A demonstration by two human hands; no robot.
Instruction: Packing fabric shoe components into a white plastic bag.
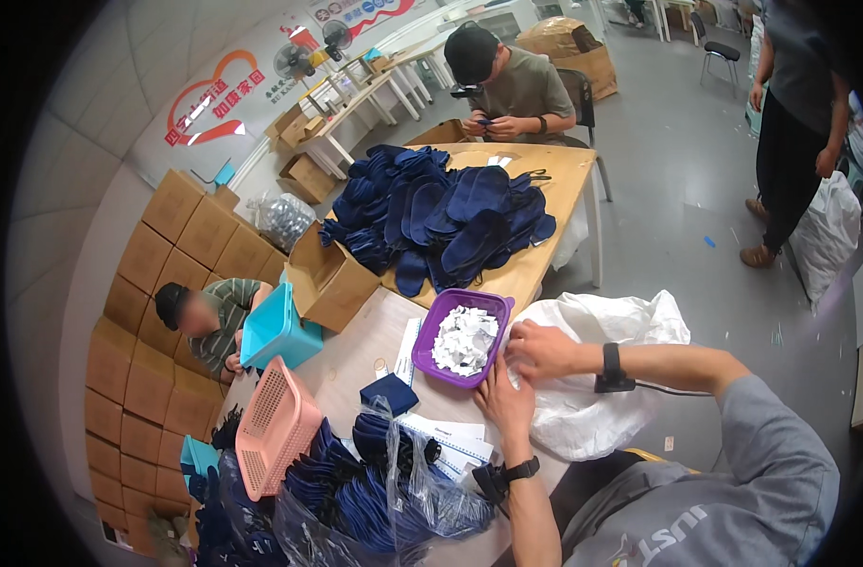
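Just right of a purple plastic basin [422, 352] filled with small white paper pieces [465, 340], my two hands are close together. My right hand [542, 350] has its fingers bent inward over the edge of a white woven sack [602, 402]. My left hand [505, 402] is slightly nearer, beside the basin's near right corner, fingers together and pointing away from me. Whatever lies between the fingers of both hands is too small or hidden to tell. A folded dark blue cloth piece [389, 394] lies left of the basin, by printed white sheets [450, 439].
Dark blue oval fabric pieces [469, 203] are heaped on the far table. Nearer are a pink basket [278, 425], a turquoise bin [280, 331], a cardboard box [332, 283] and plastic-wrapped blue pieces [356, 482]. Two people sit opposite and left; another stands right.
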